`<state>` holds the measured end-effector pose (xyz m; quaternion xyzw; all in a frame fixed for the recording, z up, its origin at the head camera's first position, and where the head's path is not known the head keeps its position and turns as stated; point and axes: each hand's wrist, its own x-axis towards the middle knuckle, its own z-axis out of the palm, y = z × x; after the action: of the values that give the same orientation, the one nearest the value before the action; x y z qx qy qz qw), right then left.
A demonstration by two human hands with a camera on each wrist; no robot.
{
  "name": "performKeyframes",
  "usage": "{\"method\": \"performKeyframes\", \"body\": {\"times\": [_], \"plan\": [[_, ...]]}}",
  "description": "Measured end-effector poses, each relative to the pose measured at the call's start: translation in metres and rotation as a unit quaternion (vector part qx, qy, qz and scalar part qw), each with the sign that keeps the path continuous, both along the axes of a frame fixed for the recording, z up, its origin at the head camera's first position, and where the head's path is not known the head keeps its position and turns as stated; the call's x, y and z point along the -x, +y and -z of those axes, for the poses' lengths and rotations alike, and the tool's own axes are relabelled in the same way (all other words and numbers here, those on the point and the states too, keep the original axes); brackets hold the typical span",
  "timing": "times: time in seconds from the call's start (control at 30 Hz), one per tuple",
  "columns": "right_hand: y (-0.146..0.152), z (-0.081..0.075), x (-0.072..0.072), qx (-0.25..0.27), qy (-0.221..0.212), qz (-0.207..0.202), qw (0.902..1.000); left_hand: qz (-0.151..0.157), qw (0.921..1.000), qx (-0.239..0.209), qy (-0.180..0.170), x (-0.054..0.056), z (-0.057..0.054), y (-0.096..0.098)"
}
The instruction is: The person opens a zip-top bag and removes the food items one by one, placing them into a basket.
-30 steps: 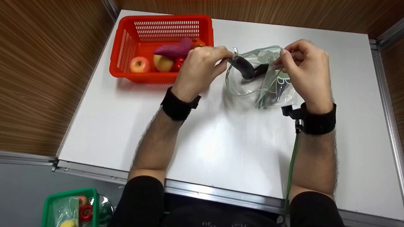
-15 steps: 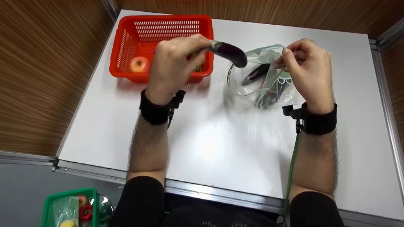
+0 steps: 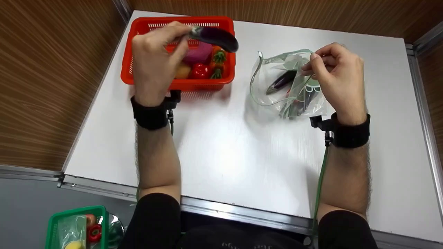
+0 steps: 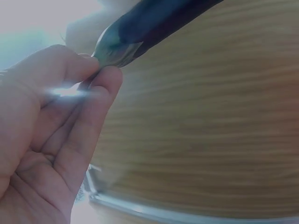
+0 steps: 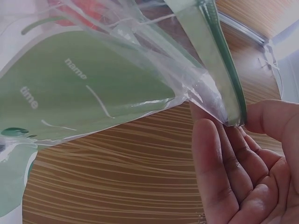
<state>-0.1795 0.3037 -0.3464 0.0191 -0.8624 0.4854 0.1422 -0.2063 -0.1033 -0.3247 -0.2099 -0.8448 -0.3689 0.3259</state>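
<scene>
"Starting with the left grip (image 3: 152, 64), what is being held?"

"A dark purple eggplant (image 3: 217, 38) is pinched at its green stem end between thumb and fingers. It is held out over the right part of the red basket (image 3: 204, 83), with its rounded end directed to the right. How high it is held cannot be told."

"And on the right?"

"By the right grip (image 3: 337, 74), the green rim of a clear bag (image 3: 297, 88) is pinched between thumb and fingers, and the bag's mouth is turned to the left."

"Is anything seen inside?"

"Through the mouth a second eggplant (image 3: 282, 82) is seen lying tilted; a red item (image 5: 81, 11) is blurred by the film. On a green panel (image 5: 103, 79) 'name' and 'time' are printed."

"How is the red basket filled?"

"A purple vegetable (image 3: 200, 53), a red pepper (image 3: 201, 71), a yellowish fruit (image 3: 182, 72) and orange produce (image 3: 214, 64) with green tops are seen. Its left part is partly covered by the left hand."

"Where is it placed?"

"It is set on the white surface (image 3: 221, 155), apart from the bag."
</scene>
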Motion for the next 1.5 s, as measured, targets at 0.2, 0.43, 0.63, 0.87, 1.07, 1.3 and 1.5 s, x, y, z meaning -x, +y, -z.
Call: {"method": "performKeyframes", "body": {"times": [0.2,0.43,0.63,0.87,1.07,1.3,1.5], "plan": [[-0.001,0.001,0.001,-0.002,0.003,-0.002,1.0000,-0.078,0.9932,-0.071,-0.050,0.015,0.004,-0.022],[-0.001,0.001,0.001,-0.009,0.004,-0.003,0.9999,-0.176,0.9726,-0.090,-0.122,0.031,0.012,-0.052],[-0.001,0.001,0.001,-0.006,0.001,-0.003,1.0000,-0.230,0.9568,-0.077,-0.161,0.046,0.024,-0.069],[-0.001,0.001,0.001,-0.010,0.003,-0.004,0.9999,-0.271,0.9395,-0.031,-0.207,0.060,0.038,-0.076],[-0.002,0.001,0.002,-0.003,-0.005,-0.004,1.0000,-0.283,0.9278,0.000,-0.244,0.068,0.047,-0.075],[-0.001,0.001,0.002,-0.005,-0.006,-0.002,1.0000,-0.281,0.9160,0.030,-0.285,0.075,0.056,-0.074],[-0.002,0.001,0.002,-0.007,-0.004,-0.002,1.0000,-0.277,0.9125,0.032,-0.300,0.076,0.063,-0.075]]}}
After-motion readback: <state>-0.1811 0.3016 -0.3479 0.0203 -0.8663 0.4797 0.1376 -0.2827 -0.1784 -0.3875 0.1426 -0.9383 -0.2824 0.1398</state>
